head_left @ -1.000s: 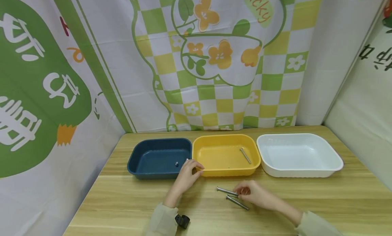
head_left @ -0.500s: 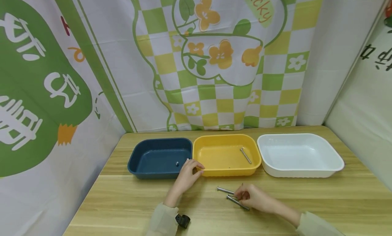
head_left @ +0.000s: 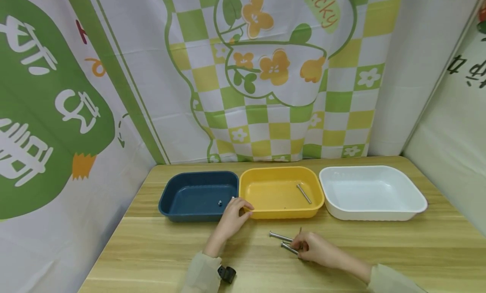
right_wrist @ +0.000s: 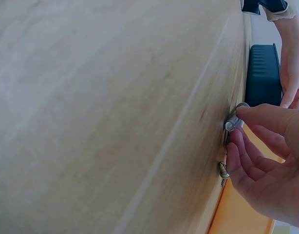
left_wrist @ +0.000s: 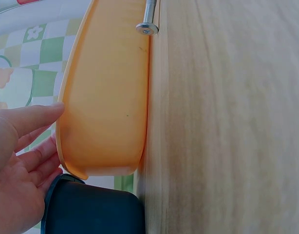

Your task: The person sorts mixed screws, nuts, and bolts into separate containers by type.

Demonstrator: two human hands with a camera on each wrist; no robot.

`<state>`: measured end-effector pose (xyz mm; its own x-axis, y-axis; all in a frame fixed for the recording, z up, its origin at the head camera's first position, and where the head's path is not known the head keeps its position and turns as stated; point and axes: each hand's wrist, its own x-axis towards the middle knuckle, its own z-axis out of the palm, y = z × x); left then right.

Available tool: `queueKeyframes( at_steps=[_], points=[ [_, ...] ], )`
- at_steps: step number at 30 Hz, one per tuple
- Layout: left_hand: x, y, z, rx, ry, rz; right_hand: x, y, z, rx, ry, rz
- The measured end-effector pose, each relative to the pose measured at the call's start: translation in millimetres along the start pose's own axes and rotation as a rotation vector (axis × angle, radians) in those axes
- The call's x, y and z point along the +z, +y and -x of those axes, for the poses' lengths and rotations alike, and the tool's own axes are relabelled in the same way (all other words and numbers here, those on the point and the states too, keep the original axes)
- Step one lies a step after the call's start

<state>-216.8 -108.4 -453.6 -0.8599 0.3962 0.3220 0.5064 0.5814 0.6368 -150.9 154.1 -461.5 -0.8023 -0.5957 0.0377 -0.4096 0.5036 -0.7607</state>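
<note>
The yellow tray (head_left: pixel 282 215) stands at the rear part of the wooden surface (head_left: pixel 152 259), with the back edge running just behind it. The blue tray (head_left: pixel 190 219) is close at its left side and the white tray (head_left: pixel 373 215) close at its right, so between the rims there is hardly room. In front of the yellow tray the surface extends widely to both sides. There, the right hand (head_left: pixel 317 248) has its fingers nearly together, grasping the end of the front bolt (head_left: pixel 289 248) between thumb and fingertips. The rear bolt (head_left: pixel 280 236) lies beside it, nearer to the yellow tray, and a small screw (right_wrist: pixel 223 174) is next to the fingers. The left hand (head_left: pixel 231 219) holds the yellow tray's rim near its front left corner, thumb outside, fingers slightly bent. Inside this tray rests another bolt (head_left: pixel 303 193).
</note>
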Motion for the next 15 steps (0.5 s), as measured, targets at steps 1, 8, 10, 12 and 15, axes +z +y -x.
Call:
queueKeyframes(
  at_steps=[1,8,10,12,15],
  points=[
    [-0.1,0.0,0.1,0.000,0.000,-0.002,0.1,0.0,0.0,0.001,-0.002,-0.001],
    [0.1,-0.1,-0.2,0.002,0.004,-0.005,0.9,0.8,-0.2,-0.010,-0.013,-0.011],
    [0.1,0.0,-0.2,0.001,0.003,-0.004,1.2,1.0,-0.2,-0.026,-0.010,-0.003],
    [0.3,-0.3,-0.2,0.001,0.003,-0.002,1.3,0.9,0.0,-0.037,-0.005,0.007],
    [0.1,0.0,-0.2,-0.004,0.000,-0.006,1.8,0.8,0.2,-0.054,0.003,0.022]
  ],
)
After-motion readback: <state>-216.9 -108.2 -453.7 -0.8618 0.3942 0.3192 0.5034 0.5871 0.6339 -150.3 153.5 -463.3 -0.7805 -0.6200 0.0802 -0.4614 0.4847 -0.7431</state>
